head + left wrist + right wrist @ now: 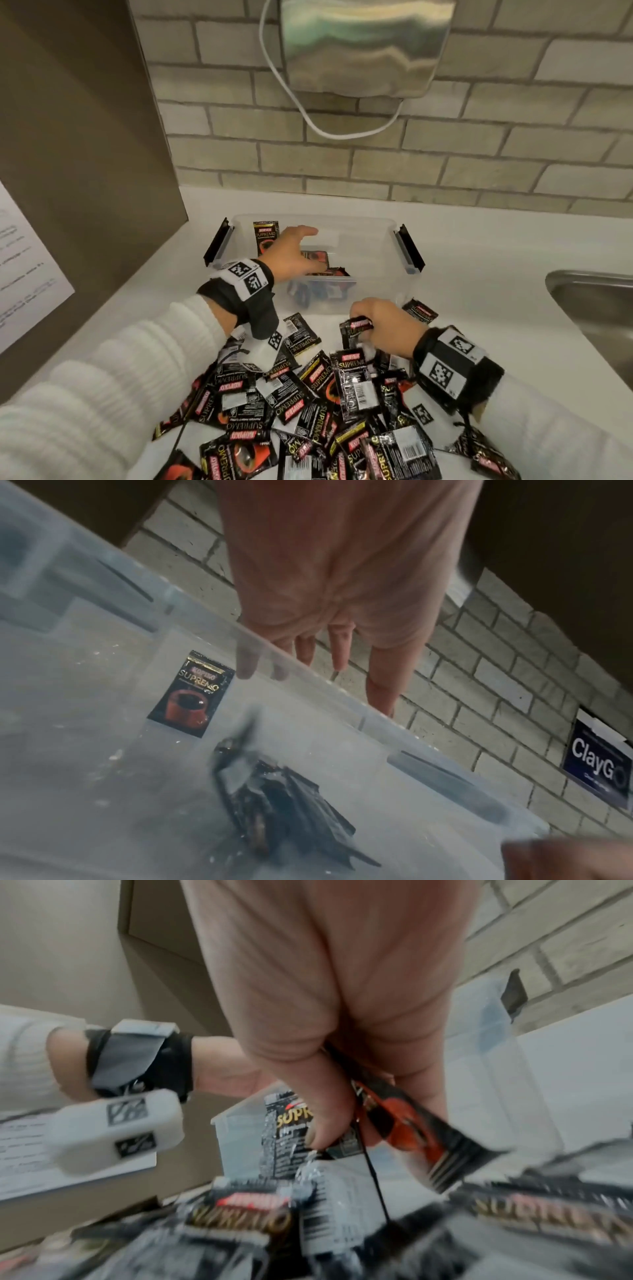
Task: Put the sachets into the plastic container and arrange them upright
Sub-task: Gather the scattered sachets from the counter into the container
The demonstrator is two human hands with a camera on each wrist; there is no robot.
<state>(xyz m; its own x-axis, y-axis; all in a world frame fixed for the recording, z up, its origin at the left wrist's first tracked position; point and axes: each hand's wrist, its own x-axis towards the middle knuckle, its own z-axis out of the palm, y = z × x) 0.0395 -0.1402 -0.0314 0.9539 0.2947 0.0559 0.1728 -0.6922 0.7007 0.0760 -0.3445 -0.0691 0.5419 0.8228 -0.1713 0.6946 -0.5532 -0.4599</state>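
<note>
A clear plastic container [376, 277] with black side latches stands on the white counter. One black sachet [265, 236] leans upright against its far left wall, and a few more [322, 270] lie inside. My left hand [294, 253] reaches into the container with straight, spread fingers [380, 688] and holds nothing. Just in front of the container, my right hand [380, 325] pinches black sachets [354, 329] between thumb and fingers [322, 1123]. A big heap of loose black sachets [308, 404] covers the counter near me.
A brown cabinet panel [85, 154] with a paper sheet stands at the left. A steel sink [596, 308] is at the right. A brick wall with a metal dispenser [363, 48] and a white cable rises behind the counter.
</note>
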